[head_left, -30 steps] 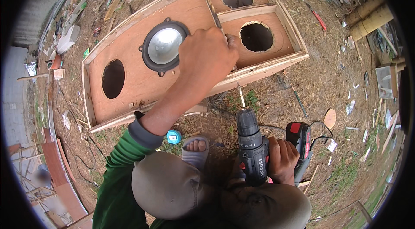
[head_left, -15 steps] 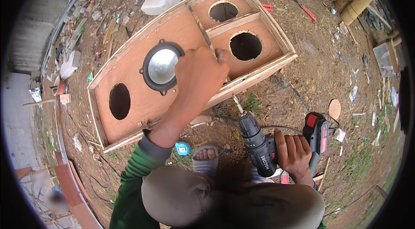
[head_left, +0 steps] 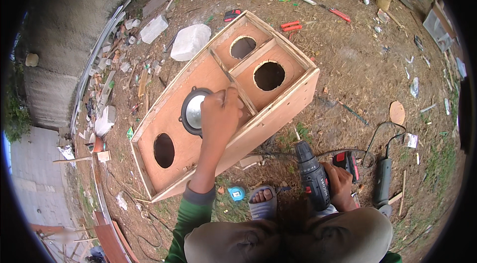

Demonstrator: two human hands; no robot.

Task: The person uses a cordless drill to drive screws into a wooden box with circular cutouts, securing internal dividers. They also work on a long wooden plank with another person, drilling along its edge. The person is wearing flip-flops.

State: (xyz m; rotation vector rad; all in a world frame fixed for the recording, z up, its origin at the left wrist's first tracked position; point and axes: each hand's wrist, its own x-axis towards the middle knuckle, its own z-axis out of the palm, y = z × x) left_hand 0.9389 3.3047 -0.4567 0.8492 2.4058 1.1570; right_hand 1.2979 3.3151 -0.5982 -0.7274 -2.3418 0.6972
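Observation:
A long wooden speaker box (head_left: 278, 119) with a tapered end lies in front of me, its open face up. On its inner panel sits a round speaker (head_left: 192, 112) with a black frame and silvery cone. My left hand (head_left: 218, 116) is closed just above the speaker's right side, covering part of it. What its fingers hold, if anything, is hidden. Three round holes are cut in the panel, and a wooden divider (head_left: 244, 95) crosses it. My right hand (head_left: 341, 186) grips a black cordless drill (head_left: 312, 176) beside the box, its bit pointing up and away from me.
A black corded power tool (head_left: 382, 181) lies at the right near a round wooden cut-out (head_left: 397, 113). Blue tape (head_left: 237, 193) is by my foot. Beyond the box are white blocks (head_left: 191, 42), red-handled pliers (head_left: 291, 25) and a red-handled tool (head_left: 340, 14).
The view has shifted, so the box appears lower and turned. My left hand has moved left from the divider toward the speaker. The drill has drawn slightly away from the box edge.

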